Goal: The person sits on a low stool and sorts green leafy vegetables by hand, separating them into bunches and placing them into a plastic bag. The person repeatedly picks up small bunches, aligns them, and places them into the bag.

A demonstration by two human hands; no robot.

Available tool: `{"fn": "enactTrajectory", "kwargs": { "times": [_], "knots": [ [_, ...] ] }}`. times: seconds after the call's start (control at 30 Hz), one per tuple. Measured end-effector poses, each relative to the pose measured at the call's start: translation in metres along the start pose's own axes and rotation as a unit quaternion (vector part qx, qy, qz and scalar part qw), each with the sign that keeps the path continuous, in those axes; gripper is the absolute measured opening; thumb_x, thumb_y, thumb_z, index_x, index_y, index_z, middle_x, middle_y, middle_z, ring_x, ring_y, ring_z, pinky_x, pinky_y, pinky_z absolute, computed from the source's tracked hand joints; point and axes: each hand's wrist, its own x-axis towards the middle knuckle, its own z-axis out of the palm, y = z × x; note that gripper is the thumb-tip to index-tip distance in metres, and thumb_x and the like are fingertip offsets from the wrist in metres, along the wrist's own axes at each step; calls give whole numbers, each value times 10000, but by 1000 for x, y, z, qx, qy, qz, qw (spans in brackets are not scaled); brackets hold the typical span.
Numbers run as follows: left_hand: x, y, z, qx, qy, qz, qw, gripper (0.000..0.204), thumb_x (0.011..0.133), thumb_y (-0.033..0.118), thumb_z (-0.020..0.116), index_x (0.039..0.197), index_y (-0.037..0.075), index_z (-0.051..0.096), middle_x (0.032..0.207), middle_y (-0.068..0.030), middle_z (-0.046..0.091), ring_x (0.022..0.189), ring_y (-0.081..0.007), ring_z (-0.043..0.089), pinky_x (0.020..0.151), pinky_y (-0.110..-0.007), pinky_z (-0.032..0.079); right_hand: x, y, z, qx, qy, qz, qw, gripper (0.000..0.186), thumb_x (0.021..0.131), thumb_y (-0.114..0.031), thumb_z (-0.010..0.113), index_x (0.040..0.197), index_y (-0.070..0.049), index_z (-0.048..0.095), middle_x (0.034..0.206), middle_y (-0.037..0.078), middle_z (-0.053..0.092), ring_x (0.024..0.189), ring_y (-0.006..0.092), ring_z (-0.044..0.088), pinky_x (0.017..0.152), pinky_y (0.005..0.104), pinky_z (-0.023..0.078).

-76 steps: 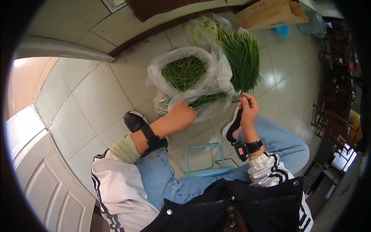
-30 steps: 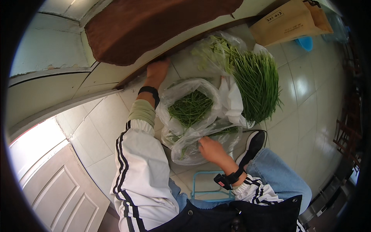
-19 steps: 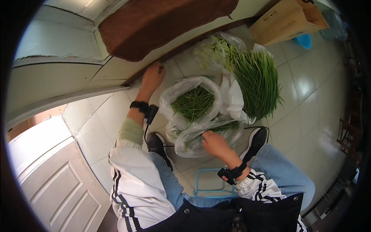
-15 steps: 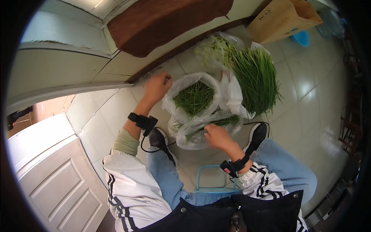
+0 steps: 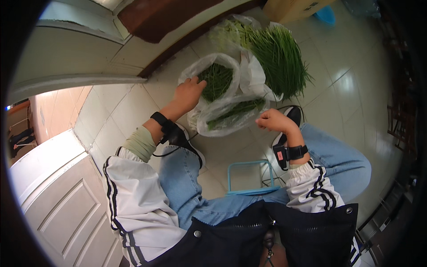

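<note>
Over the near-left rim of a clear plastic bag (image 5: 235, 71) of thin green stalks (image 5: 218, 82) is my left hand (image 5: 189, 94), its fingers bent and the thumb apart; no held thing shows. A second clear bag (image 5: 222, 129), nearer to me, lies on its side with more green stalks (image 5: 233, 113) in it. Just right of that bag's edge, my right hand (image 5: 278, 121) has its fingers pinched together. Whatever may be between those fingertips is too small to make out. Beyond the bags rests a big bundle of long, chive-like greens (image 5: 284, 62).
Paler leafy greens (image 5: 231, 34) in plastic lie by the wall, with white wrapping (image 5: 252, 73) alongside. Farther right are a brown paper bag (image 5: 289, 10) and a blue basin (image 5: 325, 16). A blue-framed stool (image 5: 251, 192) is between my legs; a white door (image 5: 66, 213) is at left.
My left hand has come from beside the upper bag onto its rim. My right hand has pulled away rightward from over the nearer bag. The whole view has shifted, moving the bags up.
</note>
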Motion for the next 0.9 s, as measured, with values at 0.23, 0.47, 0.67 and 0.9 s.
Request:
{"fn": "enactTrajectory", "kwargs": {
  "times": [0.23, 0.47, 0.67, 0.9],
  "knots": [
    [-92, 70, 8, -46, -101, 165, 980, 322, 756, 256, 666, 978, 59, 542, 947, -96, 523, 884, -273, 563, 706, -388, 499, 40, 33, 84, -189, -64, -127, 972, 347, 829, -170, 570, 1151, -43, 573, 1073, 111, 614, 931, 230, 588, 810, 318, 465],
    [-97, 43, 20, 29, -33, 20, 999, 145, 726, 131, 600, 800, 45, 509, 780, -104, 567, 771, -286, 578, 623, -397, 494, 64, 11, 72, 34, 70, -142, 987, 461, 793, -51, 550, 1251, -56, 497, 1206, 155, 552, 995, 267, 573, 873, 338, 443],
    [-89, 16, -5, -19, 100, -23, 995, 115, 712, 102, 576, 776, 57, 492, 714, -95, 568, 745, -291, 564, 600, -412, 481, 68, 44, 88, 22, 26, -44, 998, 226, 736, -41, 574, 943, -34, 664, 878, 118, 668, 773, 239, 630, 705, 357, 490],
    [-81, -28, 13, -34, 87, -20, 995, 129, 704, 122, 593, 758, 66, 491, 704, -66, 565, 750, -269, 555, 605, -403, 482, 107, 91, 213, -75, 178, 32, 981, 146, 761, -148, 630, 882, -73, 662, 920, 120, 623, 819, 304, 607, 688, 409, 488]
  ]
}}
